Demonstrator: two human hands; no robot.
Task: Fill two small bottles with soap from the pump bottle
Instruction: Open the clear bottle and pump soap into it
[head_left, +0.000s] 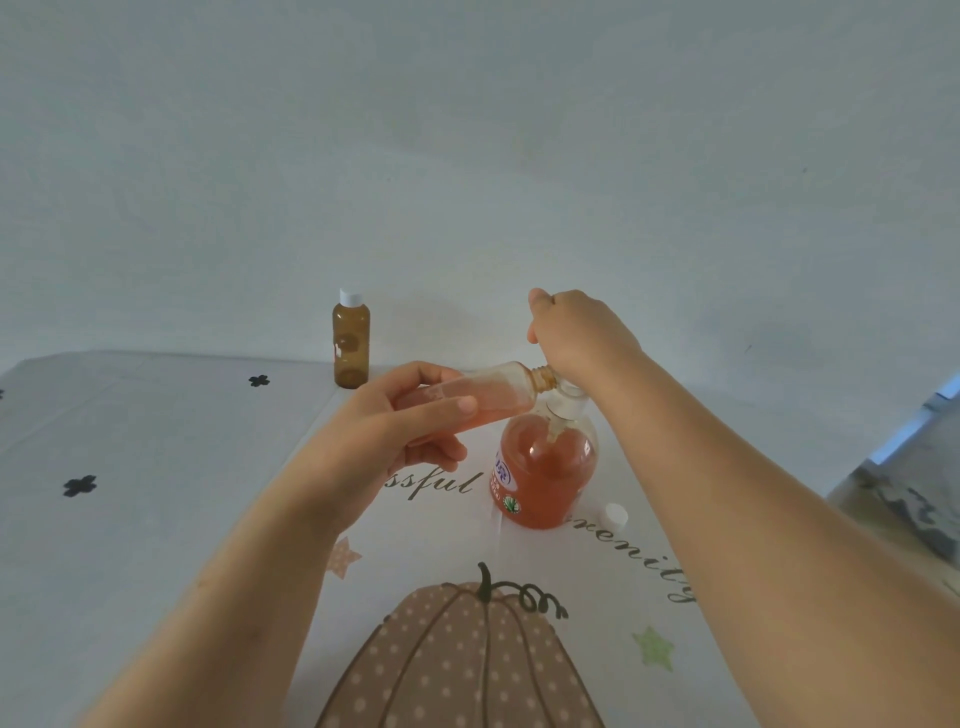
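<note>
Pump bottle (545, 467): stands upright on the tablecloth (156, 493) at the middle of the scene, which serves as the clock's centre here, with 12 pointing away from the person. It is about half full of orange soap.
Pump head (569, 395): white, and mostly covered from above by the right hand.
Right hand (576, 338): rests on top of the pump head, placed to press it down. Only the back of the hand and the raised thumb show, so I cannot tell how the fingers lie.
Left hand (395, 431): comes in from 9 o'clock with its thumb and fingers wrapped round the open small bottle.
Open small bottle (488, 397): held above the table and tipped almost flat, its mouth right at the spout. This is likely so that the soap runs in along the wall. It already holds some orange soap.
Loose cap (616, 515): white, lying at 4 o'clock just beside the pump bottle, within reach for closing.
Capped small bottle (352, 345): brown, upright at 10 o'clock and well apart from the others. I cannot tell how full it is.
Stage: the open small bottle is being filled.
</note>
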